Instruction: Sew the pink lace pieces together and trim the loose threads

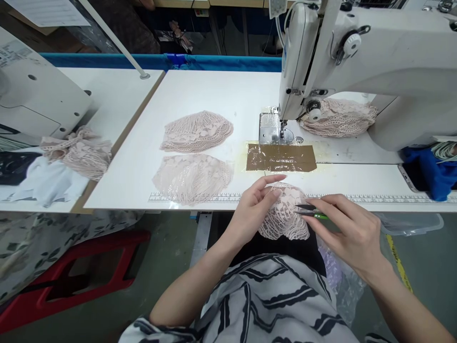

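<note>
Trimming looked to be the step in hand, judging by the snips [304, 208] set against the lace [284, 216]. The left hand [254, 206] pinched the lace at its left side, thumb laid on the cloth and forefinger stretched along the far edge; the right hand [352, 233] gripped the snips between thumb and fingers, the blades slightly parted and pointing left, tips at the lace's right side. Whether they had caught a thread was too small to tell. The lace lay at the near edge of the table [214, 90], its near part hanging over, apart from the presser foot [283, 128] on the far side. To the left, a far piece [198, 132] and a near piece [193, 178] lay flat, and a bundle [341, 117] sat to the right under the machine [357, 52]. The next move probably called for a steady left pinch and a small, exact closing of the blades, since the openwork could easily have been nicked.
</note>
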Tool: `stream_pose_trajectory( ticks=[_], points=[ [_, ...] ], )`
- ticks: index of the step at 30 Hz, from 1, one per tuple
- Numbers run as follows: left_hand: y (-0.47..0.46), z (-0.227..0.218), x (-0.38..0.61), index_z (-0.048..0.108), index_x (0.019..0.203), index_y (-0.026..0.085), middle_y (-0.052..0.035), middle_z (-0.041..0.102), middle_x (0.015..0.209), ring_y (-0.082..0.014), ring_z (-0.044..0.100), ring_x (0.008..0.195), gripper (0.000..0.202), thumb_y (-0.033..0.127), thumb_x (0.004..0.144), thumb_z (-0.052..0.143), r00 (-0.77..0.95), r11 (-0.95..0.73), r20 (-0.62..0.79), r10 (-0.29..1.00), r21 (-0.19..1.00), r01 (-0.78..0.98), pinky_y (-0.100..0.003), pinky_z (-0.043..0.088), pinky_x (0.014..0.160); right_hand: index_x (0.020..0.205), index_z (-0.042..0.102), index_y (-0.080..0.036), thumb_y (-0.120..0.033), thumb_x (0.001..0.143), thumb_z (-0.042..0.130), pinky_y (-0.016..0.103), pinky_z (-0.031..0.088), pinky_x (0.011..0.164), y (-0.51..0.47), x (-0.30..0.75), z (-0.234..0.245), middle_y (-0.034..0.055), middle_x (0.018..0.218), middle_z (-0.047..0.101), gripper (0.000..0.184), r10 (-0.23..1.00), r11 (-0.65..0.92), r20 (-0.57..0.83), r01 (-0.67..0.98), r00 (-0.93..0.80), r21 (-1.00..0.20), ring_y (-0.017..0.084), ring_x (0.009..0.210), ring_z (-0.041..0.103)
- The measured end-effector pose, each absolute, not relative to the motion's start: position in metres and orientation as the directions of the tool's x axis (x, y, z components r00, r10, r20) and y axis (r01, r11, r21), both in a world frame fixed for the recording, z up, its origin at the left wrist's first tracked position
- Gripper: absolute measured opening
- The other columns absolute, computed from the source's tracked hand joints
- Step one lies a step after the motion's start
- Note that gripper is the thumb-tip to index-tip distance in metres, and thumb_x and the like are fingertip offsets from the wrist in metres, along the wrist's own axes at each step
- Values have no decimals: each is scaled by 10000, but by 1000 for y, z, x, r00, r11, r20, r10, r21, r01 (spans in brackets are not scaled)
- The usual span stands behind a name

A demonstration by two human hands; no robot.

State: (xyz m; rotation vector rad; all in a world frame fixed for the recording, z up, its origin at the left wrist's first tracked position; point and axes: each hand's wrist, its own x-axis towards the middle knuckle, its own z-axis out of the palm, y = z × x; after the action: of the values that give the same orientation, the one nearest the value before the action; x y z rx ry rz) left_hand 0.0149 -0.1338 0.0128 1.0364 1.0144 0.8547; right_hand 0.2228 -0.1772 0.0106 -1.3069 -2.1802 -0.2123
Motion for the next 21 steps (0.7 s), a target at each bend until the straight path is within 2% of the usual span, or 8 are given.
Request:
stream_pose_trajectory(
  ticks=[12, 21],
  points=[
    [-133, 13, 17, 585, 1254, 226, -19, 629, 773, -136, 562, 696, 374, 353, 905, 552, 317, 287, -246, 916, 954, -90, -252, 463, 661, 1058, 661, -187, -241, 805, 731, 230, 454, 580, -176, 223, 11, 30, 863, 686, 268, 755, 510, 549, 847, -358, -149, 119, 688, 617],
    [-134, 15, 16, 576, 1265, 228, -18, 614, 763, -135, 553, 687, 374, 358, 916, 543, 320, 281, -244, 915, 957, -72, -250, 459, 643, 1049, 664, -192, -248, 802, 736, 223, 452, 578, -176, 223, 11, 25, 865, 688, 263, 750, 514, 555, 846, -360, -146, 112, 687, 617]
  ],
)
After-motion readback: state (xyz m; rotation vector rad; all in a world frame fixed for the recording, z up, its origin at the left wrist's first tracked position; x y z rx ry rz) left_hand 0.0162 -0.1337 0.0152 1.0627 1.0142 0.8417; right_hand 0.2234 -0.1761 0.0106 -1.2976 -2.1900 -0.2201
